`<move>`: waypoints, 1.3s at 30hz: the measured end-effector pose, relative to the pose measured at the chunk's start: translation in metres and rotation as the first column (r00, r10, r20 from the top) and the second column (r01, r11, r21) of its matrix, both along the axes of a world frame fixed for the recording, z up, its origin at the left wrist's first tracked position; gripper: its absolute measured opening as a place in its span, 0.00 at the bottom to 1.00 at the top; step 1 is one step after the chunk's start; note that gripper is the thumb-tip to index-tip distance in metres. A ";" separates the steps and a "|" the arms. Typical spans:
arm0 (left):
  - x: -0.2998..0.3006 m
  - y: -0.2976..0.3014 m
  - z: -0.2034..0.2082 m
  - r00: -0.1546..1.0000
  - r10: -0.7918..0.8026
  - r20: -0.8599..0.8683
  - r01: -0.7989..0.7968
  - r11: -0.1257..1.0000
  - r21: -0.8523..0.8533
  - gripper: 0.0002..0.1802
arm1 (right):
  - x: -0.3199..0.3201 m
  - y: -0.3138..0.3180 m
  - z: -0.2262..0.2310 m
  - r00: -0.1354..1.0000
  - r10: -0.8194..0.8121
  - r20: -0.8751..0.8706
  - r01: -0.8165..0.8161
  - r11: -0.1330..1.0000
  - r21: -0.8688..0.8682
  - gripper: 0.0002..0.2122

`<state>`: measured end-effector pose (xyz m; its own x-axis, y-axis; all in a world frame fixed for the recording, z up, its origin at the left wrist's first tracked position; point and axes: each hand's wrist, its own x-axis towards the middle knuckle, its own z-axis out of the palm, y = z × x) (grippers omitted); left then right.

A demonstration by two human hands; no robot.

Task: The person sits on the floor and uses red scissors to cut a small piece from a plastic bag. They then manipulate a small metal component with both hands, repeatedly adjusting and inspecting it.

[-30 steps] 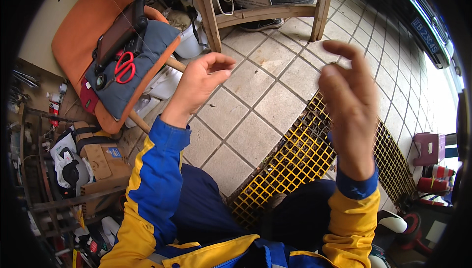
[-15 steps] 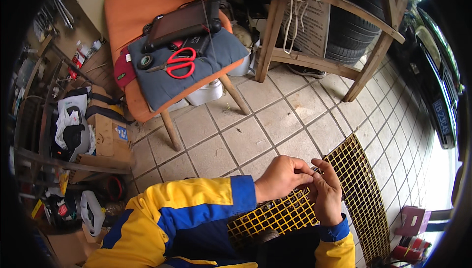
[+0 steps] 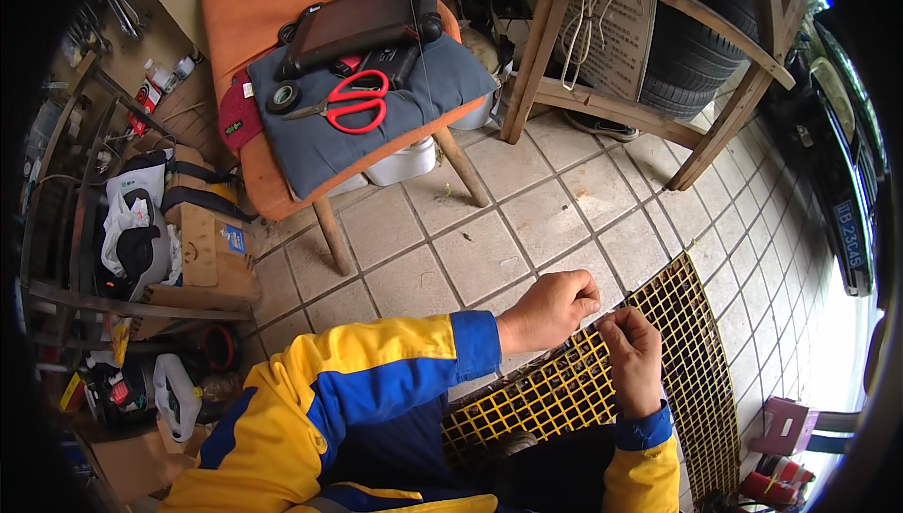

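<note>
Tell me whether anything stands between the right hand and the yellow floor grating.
Nothing visible does: the right hand appears in front of the yellow floor grating, with no object seen between; whatever the hand itself covers is hidden.

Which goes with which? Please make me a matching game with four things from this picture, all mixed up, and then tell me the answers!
Things:
1. scissors
2. floor grate
3. right hand
4. cushion

Clues:
A. curled inward
B. grey-blue, on the orange chair
C. has red handles
D. yellow criss-cross bars

Right pairs: 1-C, 2-D, 3-A, 4-B
</note>
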<state>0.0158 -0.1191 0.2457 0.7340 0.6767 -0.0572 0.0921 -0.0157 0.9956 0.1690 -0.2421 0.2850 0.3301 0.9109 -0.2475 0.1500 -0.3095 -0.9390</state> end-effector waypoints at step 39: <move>-0.060 0.056 0.070 0.914 0.274 0.300 -0.077 0.842 -0.533 0.07 | -0.051 0.073 0.035 0.976 -0.187 -0.112 0.216 0.897 0.384 0.06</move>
<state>-0.0444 -0.0634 0.3152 0.6412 0.7445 -0.1861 -0.3115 0.4741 0.8235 0.1178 -0.1688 0.3200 0.5120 0.8546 0.0865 0.0525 0.0693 -0.9962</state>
